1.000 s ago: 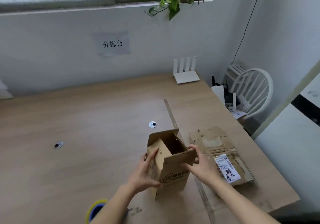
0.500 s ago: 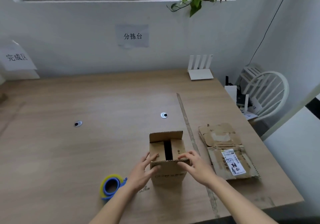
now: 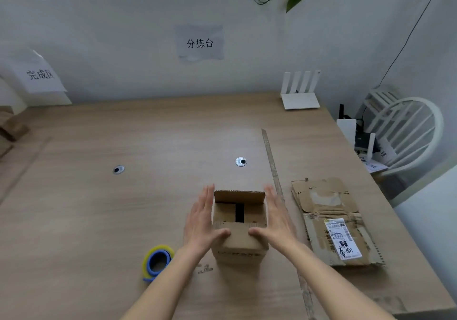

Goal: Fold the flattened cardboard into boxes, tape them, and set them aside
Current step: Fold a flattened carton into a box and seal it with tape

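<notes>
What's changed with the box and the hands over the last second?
The box went from tilted and held up in both hands to standing on the table, its side flaps folded in and the near flap pressed down by both thumbs. The left hand and right hand now lie flat against its sides, fingers straight. The far flap stays up. The flattened cardboard has not moved.

One box (image 3: 239,223), one tape roll (image 3: 157,261)

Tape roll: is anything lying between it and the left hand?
Nothing visible. The tape roll lies on bare table just left of the left hand, which is flat against the box side.
</notes>
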Motion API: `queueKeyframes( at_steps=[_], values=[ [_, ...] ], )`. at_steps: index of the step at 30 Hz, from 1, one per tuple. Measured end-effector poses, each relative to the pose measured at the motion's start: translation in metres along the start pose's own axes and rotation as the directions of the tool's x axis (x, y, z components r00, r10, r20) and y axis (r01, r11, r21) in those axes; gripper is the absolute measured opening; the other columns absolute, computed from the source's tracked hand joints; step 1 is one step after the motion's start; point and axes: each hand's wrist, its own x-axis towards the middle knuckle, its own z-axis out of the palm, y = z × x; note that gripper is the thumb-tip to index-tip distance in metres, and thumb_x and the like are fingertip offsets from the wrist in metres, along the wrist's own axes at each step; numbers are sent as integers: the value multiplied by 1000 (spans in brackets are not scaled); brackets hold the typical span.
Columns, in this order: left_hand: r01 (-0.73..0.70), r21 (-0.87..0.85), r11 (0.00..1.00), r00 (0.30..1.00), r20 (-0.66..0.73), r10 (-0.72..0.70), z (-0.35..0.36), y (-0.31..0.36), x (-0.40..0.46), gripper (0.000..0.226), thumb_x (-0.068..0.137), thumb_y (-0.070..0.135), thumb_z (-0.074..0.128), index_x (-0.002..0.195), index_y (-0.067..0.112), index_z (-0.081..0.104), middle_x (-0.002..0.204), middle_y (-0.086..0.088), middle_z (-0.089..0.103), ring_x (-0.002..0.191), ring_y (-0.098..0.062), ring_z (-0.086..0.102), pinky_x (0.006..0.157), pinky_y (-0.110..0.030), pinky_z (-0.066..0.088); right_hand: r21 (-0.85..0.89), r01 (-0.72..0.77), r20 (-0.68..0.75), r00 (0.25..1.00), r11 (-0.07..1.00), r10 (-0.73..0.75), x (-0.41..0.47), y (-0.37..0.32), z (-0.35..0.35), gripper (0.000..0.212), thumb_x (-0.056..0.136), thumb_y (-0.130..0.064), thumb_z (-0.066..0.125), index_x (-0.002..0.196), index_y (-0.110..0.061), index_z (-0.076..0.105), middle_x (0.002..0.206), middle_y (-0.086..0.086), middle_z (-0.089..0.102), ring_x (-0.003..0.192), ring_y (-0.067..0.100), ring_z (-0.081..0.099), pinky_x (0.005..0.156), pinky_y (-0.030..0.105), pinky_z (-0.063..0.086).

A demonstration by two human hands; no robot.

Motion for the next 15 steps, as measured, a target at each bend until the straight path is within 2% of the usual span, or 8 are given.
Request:
queueKeyframes(
  at_steps=[1,3,5,7,9,12,15],
  values=[
    [-41,56,998,999,23,40,1,-1,4,134,66,51,86,158,41,-11,167,16,-5,154,-10,6,123,-36,19,-17,27,11,1000,999,-27,1,1,-1,125,65,-50,89,159,-37,8,165,-16,15,150,11,21,118,32,29],
    [-148,163,975,986,104,132,4,-3,9,107,77,52,78,160,33,14,168,13,7,154,-10,7,125,-33,10,-78,97,11,995,992,-96,-2,5,1,89,73,-52,83,149,-38,39,150,-16,41,138,12,41,104,28,40],
    [-227,191,955,963,192,190,9,-6,3,75,91,54,63,156,27,35,166,11,21,154,-11,13,123,-30,7,-130,147,39,989,981,-143,-9,9,5,61,85,-55,72,140,-35,55,147,-17,45,135,10,45,103,27,43],
    [-208,132,969,965,191,182,15,-10,-7,65,98,53,54,155,26,37,165,11,22,153,-11,16,121,-27,12,-132,160,52,987,978,-154,-16,12,10,54,92,-55,62,143,-35,54,151,-18,42,137,9,42,106,28,43],
    [-171,68,983,975,154,159,18,-12,-15,61,100,51,53,155,27,38,165,12,20,153,-11,14,120,-27,19,-143,173,48,985,974,-168,-18,11,13,53,96,-53,58,145,-34,52,155,-16,39,140,11,40,109,30,41],
    [-147,14,989,980,140,144,21,-6,-19,56,100,45,55,152,26,44,165,9,23,153,-13,14,119,-26,20,-141,166,64,985,976,-158,-16,8,17,52,98,-50,56,146,-32,51,159,-15,34,143,11,36,113,30,38],
    [-109,13,994,988,116,107,23,-3,-21,52,99,43,58,148,27,50,161,8,32,152,-14,21,116,-29,28,-152,153,51,988,976,-147,-12,6,18,53,97,-48,58,146,-29,52,159,-12,36,145,12,35,114,29,35]
  ],
)
